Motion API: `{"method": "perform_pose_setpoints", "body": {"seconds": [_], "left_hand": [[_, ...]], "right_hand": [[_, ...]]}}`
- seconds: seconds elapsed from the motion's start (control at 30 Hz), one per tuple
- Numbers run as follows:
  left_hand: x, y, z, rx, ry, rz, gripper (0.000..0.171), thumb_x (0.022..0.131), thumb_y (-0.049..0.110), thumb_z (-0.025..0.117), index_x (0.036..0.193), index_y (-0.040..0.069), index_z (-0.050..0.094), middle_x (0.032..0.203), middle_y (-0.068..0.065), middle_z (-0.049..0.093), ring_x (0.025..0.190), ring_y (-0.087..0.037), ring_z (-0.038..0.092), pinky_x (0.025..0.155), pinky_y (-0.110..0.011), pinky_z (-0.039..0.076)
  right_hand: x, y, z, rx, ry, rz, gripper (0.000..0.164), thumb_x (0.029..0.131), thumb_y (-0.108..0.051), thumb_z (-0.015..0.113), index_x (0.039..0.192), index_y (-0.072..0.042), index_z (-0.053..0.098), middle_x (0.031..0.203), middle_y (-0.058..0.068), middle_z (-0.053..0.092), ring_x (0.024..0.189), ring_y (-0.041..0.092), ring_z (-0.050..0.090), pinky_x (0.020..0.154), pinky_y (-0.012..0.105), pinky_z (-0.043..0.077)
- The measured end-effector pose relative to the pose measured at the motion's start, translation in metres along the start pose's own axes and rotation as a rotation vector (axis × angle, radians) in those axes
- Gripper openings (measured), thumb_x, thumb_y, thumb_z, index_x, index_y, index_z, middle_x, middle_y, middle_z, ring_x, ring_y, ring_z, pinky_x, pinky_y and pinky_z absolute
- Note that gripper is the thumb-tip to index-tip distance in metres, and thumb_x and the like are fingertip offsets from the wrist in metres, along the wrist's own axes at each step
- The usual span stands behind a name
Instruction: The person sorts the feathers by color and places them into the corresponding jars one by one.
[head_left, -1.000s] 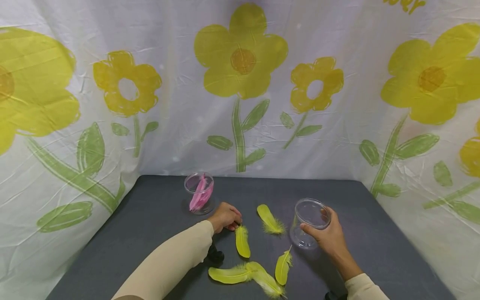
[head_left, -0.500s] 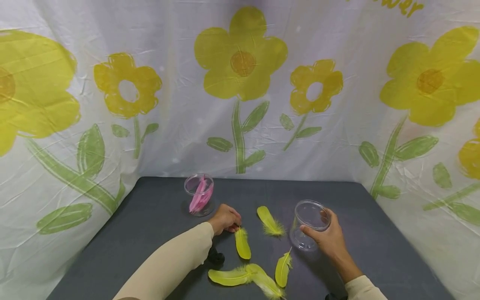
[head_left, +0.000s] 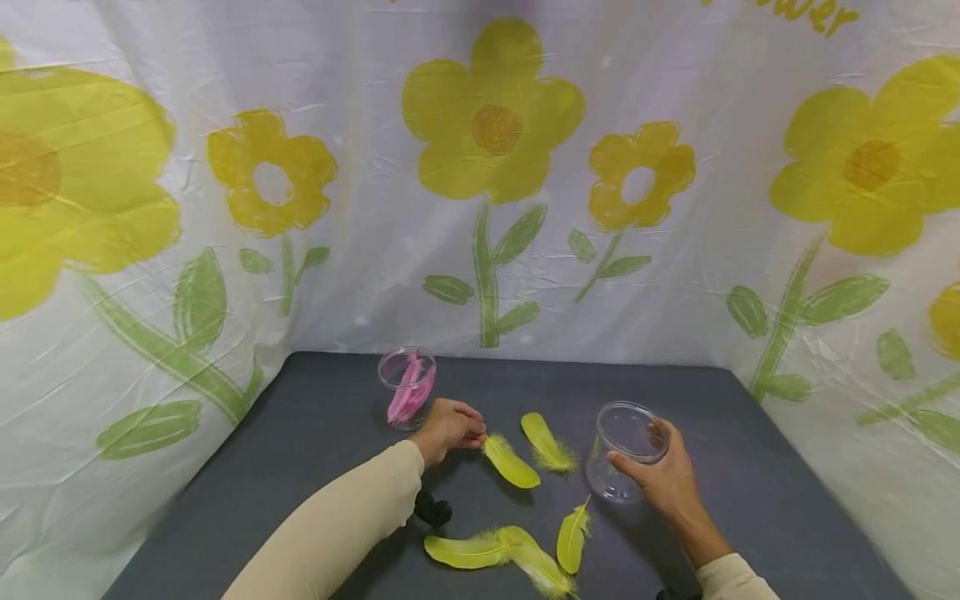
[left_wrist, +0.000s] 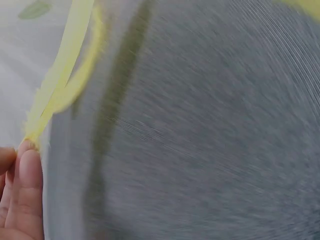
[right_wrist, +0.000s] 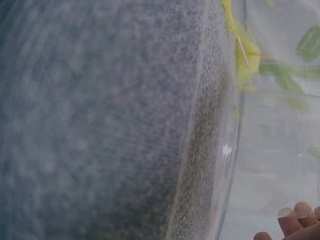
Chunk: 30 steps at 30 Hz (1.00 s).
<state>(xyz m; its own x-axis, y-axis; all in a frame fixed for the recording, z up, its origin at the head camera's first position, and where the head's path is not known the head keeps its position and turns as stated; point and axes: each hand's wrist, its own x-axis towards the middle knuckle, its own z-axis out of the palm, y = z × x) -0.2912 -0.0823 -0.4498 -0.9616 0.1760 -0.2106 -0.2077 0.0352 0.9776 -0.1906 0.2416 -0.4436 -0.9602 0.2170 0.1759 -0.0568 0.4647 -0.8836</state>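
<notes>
My left hand (head_left: 451, 431) pinches a yellow feather (head_left: 513, 463) by its quill end, and the feather slants down to the right over the table. In the left wrist view the fingertips (left_wrist: 31, 167) grip the feather (left_wrist: 65, 65), whose shadow falls on the cloth. My right hand (head_left: 667, 479) holds a clear plastic jar (head_left: 611, 467), thumb on the near side and fingers round the back. Its mouth faces up, and no feather shows inside. In the right wrist view the jar's transparent wall (right_wrist: 227, 150) stands beside the curled fingers (right_wrist: 290, 225).
A second clear jar (head_left: 395, 373) with pink feathers (head_left: 411, 392) stands at the back left. Several more yellow feathers lie about: one behind (head_left: 546, 442), one near the jar (head_left: 573, 537), an overlapping pair (head_left: 468, 551) in front. A flower-printed cloth (head_left: 360, 208) hangs behind the dark table (head_left: 330, 467).
My left hand has raised the pinched feather slightly, and its free end has swung to the right. The right hand still holds the jar in about the same place.
</notes>
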Motion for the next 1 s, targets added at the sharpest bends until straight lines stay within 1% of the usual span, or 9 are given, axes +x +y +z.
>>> {"method": "perform_pose_setpoints", "body": {"seconds": [0.1,0.27,0.37,0.47,0.57,0.67,0.87,1.0], "left_hand": [[-0.004,0.014,0.002,-0.047,0.020,0.051,0.023,0.083,-0.011,0.067,0.105,-0.018,0.060,0.082,-0.021,0.068,0.063,-0.022,0.068,0.066,-0.039,0.057],[-0.012,0.040,0.006,-0.128,0.077,0.133,0.017,0.084,-0.010,0.067,0.100,-0.012,0.064,0.090,-0.026,0.066,0.069,-0.023,0.069,0.069,-0.037,0.057],[-0.018,0.056,0.008,-0.176,0.106,0.191,0.016,0.084,-0.010,0.068,0.099,-0.011,0.065,0.090,-0.025,0.066,0.070,-0.023,0.069,0.068,-0.035,0.057],[-0.023,0.068,0.011,-0.192,0.126,0.232,0.017,0.083,-0.009,0.069,0.099,-0.012,0.066,0.086,-0.022,0.066,0.069,-0.023,0.069,0.067,-0.034,0.057],[-0.029,0.076,0.016,-0.183,0.126,0.265,0.021,0.084,-0.008,0.070,0.103,-0.014,0.064,0.085,-0.020,0.066,0.071,-0.024,0.070,0.068,-0.035,0.056],[-0.035,0.082,0.025,-0.178,0.115,0.296,0.024,0.084,-0.008,0.069,0.106,-0.016,0.063,0.086,-0.020,0.066,0.071,-0.024,0.070,0.068,-0.035,0.056],[-0.046,0.092,0.049,-0.163,0.098,0.368,0.015,0.083,-0.008,0.069,0.098,-0.012,0.067,0.085,-0.020,0.066,0.070,-0.024,0.069,0.067,-0.035,0.057],[-0.050,0.095,0.067,-0.125,0.069,0.396,0.012,0.083,-0.007,0.070,0.094,-0.009,0.069,0.082,-0.018,0.067,0.070,-0.026,0.069,0.066,-0.035,0.057]], "right_hand": [[-0.002,0.000,-0.001,0.002,-0.002,0.003,0.108,0.075,-0.030,0.085,0.149,0.004,0.015,0.145,0.026,0.033,0.132,0.041,0.031,0.103,0.054,0.030],[-0.003,-0.001,-0.001,-0.009,-0.004,0.004,0.108,0.075,-0.030,0.085,0.150,0.004,0.014,0.145,0.026,0.032,0.132,0.041,0.031,0.103,0.054,0.030],[-0.004,-0.001,-0.002,-0.017,-0.008,0.004,0.109,0.075,-0.032,0.085,0.150,0.004,0.013,0.145,0.026,0.032,0.132,0.041,0.031,0.103,0.055,0.030],[-0.006,-0.002,-0.002,-0.024,-0.015,0.005,0.109,0.075,-0.033,0.085,0.150,0.004,0.014,0.145,0.026,0.032,0.133,0.041,0.030,0.103,0.055,0.030],[-0.008,-0.004,-0.002,-0.026,-0.024,0.003,0.109,0.075,-0.033,0.084,0.150,0.004,0.014,0.145,0.026,0.032,0.133,0.041,0.030,0.104,0.055,0.029],[-0.012,-0.006,-0.002,-0.027,-0.032,0.007,0.109,0.076,-0.033,0.084,0.150,0.003,0.013,0.146,0.026,0.032,0.134,0.041,0.029,0.103,0.055,0.030],[-0.018,-0.007,-0.001,-0.034,-0.027,0.010,0.107,0.075,-0.032,0.085,0.149,0.004,0.016,0.144,0.026,0.033,0.132,0.041,0.032,0.102,0.055,0.030],[-0.020,-0.008,0.000,-0.052,-0.026,0.027,0.107,0.076,-0.034,0.084,0.149,0.003,0.015,0.146,0.025,0.033,0.132,0.041,0.031,0.102,0.057,0.030]]}}
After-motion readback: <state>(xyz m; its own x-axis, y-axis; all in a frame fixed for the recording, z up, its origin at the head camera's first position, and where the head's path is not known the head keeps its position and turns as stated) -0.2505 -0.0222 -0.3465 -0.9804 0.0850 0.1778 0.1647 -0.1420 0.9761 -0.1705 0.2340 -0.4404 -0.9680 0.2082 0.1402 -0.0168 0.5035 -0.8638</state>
